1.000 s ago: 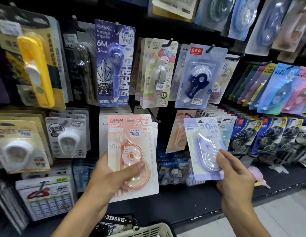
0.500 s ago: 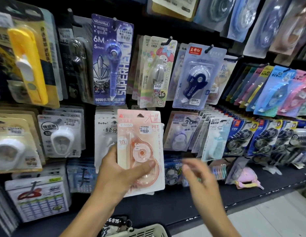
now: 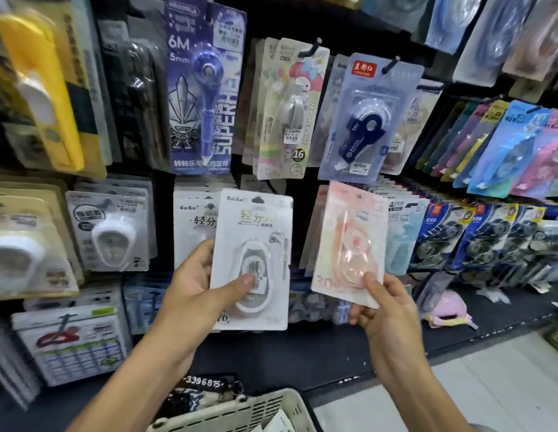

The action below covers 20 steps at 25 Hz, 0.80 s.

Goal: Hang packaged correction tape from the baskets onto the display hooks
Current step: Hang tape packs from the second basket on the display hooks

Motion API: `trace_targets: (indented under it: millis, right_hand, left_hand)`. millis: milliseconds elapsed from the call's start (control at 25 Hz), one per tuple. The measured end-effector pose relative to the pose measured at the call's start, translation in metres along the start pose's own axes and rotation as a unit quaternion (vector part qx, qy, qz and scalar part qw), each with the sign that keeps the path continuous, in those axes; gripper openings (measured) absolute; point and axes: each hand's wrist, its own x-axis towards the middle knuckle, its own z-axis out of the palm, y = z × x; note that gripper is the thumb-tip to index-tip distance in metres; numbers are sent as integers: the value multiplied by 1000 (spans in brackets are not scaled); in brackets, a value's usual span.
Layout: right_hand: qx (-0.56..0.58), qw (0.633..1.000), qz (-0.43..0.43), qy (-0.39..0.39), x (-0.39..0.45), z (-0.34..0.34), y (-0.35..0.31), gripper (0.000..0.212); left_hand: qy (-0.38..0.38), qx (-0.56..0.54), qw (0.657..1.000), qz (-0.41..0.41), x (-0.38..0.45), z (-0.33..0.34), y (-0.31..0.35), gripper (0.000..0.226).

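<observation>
My left hand (image 3: 199, 286) grips a white BoBo correction tape pack (image 3: 252, 244), thumb across its blister, in front of a row of the same white packs (image 3: 193, 222) on a hook. My right hand (image 3: 384, 310) pinches the bottom of a pink correction tape pack (image 3: 349, 241) and holds it tilted up against the hanging packs to the right. A pale plastic basket (image 3: 240, 411) sits at the bottom edge, below my left forearm.
The dark display wall is crowded with hanging packs: a purple 6M pack (image 3: 202, 88), a My Melody pack (image 3: 290, 110), a navy tape pack (image 3: 364, 120). Rows of blue packs (image 3: 477, 235) fill the right. A pink item (image 3: 449, 310) lies on the black shelf.
The pink pack has passed from my left hand to my right, which has carried it rightward. My left hand now shows the white BoBo pack that sat behind it.
</observation>
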Motion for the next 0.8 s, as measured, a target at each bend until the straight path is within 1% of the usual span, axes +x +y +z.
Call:
trace_targets:
  millis: [80, 160, 240, 280, 360, 400, 440, 480, 520, 560, 600, 640, 680, 720, 760, 800]
  right_hand:
    - [-53, 997, -5, 57, 10, -18, 1, 5]
    - [-87, 992, -19, 83, 15, -29, 0, 5]
    - [-97, 991, -9, 90, 17, -29, -4, 19]
    - [-85, 992, 22, 86, 18, -28, -5, 26]
    - [-51, 991, 109, 50, 14, -22, -4, 39]
    - [-65, 989, 129, 34, 8, -17, -2, 44]
    - [-93, 988, 122, 2, 0, -11, 1, 45]
    - [-110, 987, 103, -63, -11, -4, 5, 44]
    - [-114, 978, 87, -150, -22, 6, 8, 43]
    - [-117, 963, 83, -228, -33, 16, 12, 41]
    - [-123, 952, 84, -269, -40, 25, 15, 40]
    - [-118, 952, 80, -272, -42, 30, 18, 40]
    - [-92, 962, 73, -248, -39, 32, 19, 40]
    - [-54, 975, 66, -207, -33, 29, 18, 40]
    - [-17, 985, 63, -159, -24, 23, 15, 40]
    - [4, 992, 57, -113, -15, 14, 11, 38]
  left_hand:
    - [21, -8, 1000, 13, 1, -2, 1, 53]
    - [29, -23, 999, 15, 2, -2, 1, 55]
    - [33, -19, 999, 16, 1, 1, 2, 55]
    - [36, -14, 999, 19, 0, 4, 1, 55]
    - [43, -5, 999, 24, 0, 6, -1, 55]
    - [44, -12, 999, 24, -1, 7, -3, 54]
    - [37, -21, 999, 21, -1, 10, -5, 53]
    - [20, -31, 999, 12, -4, 15, -7, 54]
    - [-5, -35, 999, -1, -6, 22, -8, 54]
    - [-34, -31, 999, -14, -8, 29, -10, 52]
    - [-60, -12, 998, -18, -10, 33, -12, 50]
    - [-77, 15, 997, -13, -12, 35, -12, 48]
    - [-71, 66, 995, 6, -12, 32, -13, 43]
    - [-35, 162, 985, 46, -10, 24, -11, 36]
    - [13, 296, 950, 97, -8, 12, -11, 35]
    - [56, 436, 888, 137, -5, -1, -13, 45]
